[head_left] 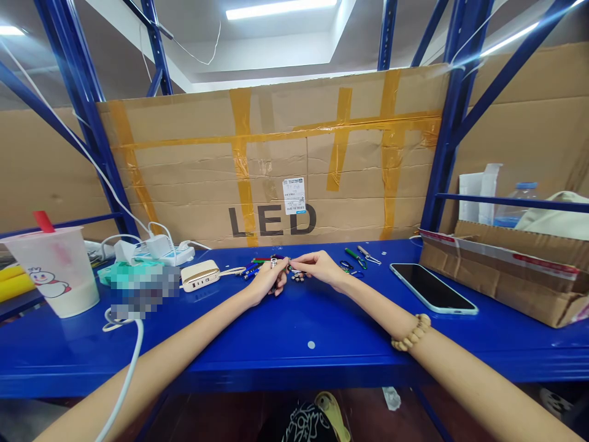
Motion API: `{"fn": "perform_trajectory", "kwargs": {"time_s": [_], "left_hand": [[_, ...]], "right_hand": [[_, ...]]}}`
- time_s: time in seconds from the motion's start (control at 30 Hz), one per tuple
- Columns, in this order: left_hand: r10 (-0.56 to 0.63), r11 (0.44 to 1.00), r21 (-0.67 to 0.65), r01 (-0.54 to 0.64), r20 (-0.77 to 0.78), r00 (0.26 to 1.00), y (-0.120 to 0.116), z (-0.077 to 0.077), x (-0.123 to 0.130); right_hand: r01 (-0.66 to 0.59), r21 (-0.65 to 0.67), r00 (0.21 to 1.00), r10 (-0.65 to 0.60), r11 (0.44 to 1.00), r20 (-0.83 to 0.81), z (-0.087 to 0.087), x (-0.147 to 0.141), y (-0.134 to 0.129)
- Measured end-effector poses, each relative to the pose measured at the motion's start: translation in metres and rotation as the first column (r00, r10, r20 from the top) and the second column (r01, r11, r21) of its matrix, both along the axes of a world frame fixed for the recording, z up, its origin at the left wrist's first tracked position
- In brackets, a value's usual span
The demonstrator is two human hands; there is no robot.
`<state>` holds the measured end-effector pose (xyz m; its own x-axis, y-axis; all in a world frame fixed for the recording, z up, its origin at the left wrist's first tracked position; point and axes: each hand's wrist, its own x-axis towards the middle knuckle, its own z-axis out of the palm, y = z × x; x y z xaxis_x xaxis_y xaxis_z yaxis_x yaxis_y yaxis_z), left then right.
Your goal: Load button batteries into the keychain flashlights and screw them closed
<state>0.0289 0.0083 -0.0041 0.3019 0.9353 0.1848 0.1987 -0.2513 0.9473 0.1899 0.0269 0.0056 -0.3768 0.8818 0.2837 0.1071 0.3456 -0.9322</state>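
My left hand [269,279] and my right hand [317,267] meet over the blue steel shelf top [304,331]. Between them, my left fingers hold a small metal keyring clip [274,263]. My right fingertips pinch a small silver metal part [291,269] close to that clip, and the two may touch. Just below my right fingers lies a small group of dark metal pieces [299,277]. Left of my left hand are several slim blue and green pen-like sticks [249,269]. The pieces are too small to identify exactly.
Right of the hands lie green-handled pliers [355,258], small scissors [369,255] and a smartphone [432,288]. A cardboard tray [501,276] stands at right. At left are a power bank [200,275], a power strip [161,253] and a plastic cup [55,273]. Taped cardboard [276,159] backs the shelf.
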Motion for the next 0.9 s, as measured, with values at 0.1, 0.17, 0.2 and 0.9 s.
{"fn": "perform_trajectory", "kwargs": {"time_s": [0.1, 0.17, 0.2, 0.9], "left_hand": [[-0.013, 1.000, 0.012, 0.013, -0.025, 1.000, -0.002, 0.001, 0.001], [-0.022, 0.999, 0.024, 0.023, -0.041, 0.999, -0.003, 0.001, 0.002], [-0.021, 0.999, 0.034, 0.023, -0.045, 0.999, -0.003, 0.002, 0.002], [0.131, 0.946, 0.312, -0.086, -0.126, 0.983, -0.001, -0.004, -0.001]], "right_hand": [[0.016, 0.025, 1.000, -0.016, 1.000, -0.009, -0.001, 0.001, 0.002], [0.021, 0.039, 1.000, -0.021, 0.999, -0.010, -0.002, 0.002, 0.002], [0.021, 0.044, 1.000, -0.021, 0.999, -0.008, -0.002, 0.002, 0.002], [-0.203, 0.696, 0.803, -0.290, 0.688, 0.521, 0.001, 0.007, -0.005]]}}
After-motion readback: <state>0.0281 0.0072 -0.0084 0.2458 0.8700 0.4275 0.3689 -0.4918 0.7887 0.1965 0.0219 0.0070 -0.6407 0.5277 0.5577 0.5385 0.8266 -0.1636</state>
